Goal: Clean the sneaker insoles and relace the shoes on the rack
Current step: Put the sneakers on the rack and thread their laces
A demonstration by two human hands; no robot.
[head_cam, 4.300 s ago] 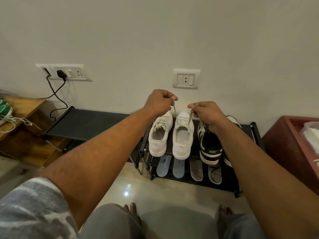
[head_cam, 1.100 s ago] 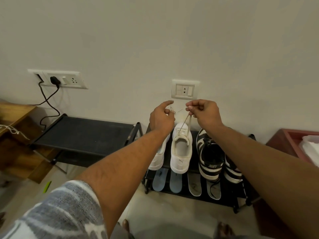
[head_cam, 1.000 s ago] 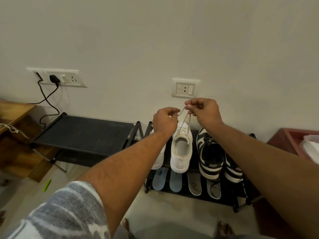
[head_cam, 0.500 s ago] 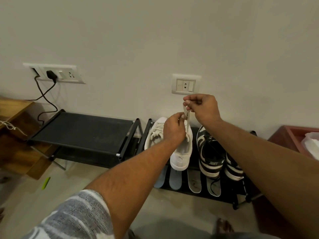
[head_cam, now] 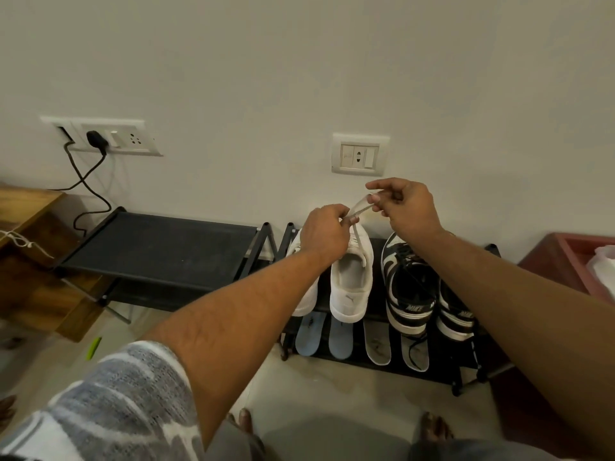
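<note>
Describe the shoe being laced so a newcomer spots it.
Find the black shoe rack under the small wall socket. On its top shelf, second from left, stands the white sneaker. Only its lace is pinched by left hand and right hand.

left hand (head_cam: pixel 327 232) higher, lace (head_cam: pixel 361 207) now slanted

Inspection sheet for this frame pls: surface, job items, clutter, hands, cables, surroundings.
Surface: black shoe rack, two shelves, on the floor.
Job's things: white sneaker and black-and-white sneakers on the top shelf; four insoles on the lower shelf; lace raised above the white sneaker.
Clutter: green object on the floor; white string on the wooden unit.
Hands: left hand and right hand both pinch the lace.
Cables: black cable hangs from a wall plug.
Surroundings: second rack left; red tub right.
</note>
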